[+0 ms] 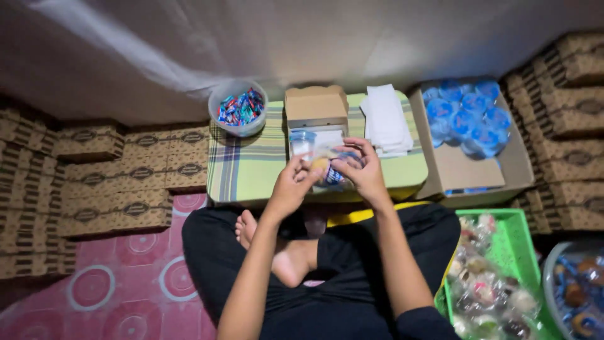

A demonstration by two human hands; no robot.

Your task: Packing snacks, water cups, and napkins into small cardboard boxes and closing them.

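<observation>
I sit cross-legged at a low table [245,170] covered with a plaid cloth. Both hands meet over an open small cardboard box [316,107] at the table's front. My left hand [294,184] and my right hand [360,169] together grip a clear plastic-wrapped snack packet [328,169] with a blue part. A small clear cup [302,144] stands in the box right beside my left fingers. The packet's contents are partly hidden by my fingers.
A round bowl of wrapped candies [239,107] sits at the table's back left; a stack of white napkins [385,121] at back right. A carton of sealed blue-lidded water cups [469,116] stands right. A green basket of wrapped snacks [497,277] is near my right knee. Stacked brown boxes [113,182] line both sides.
</observation>
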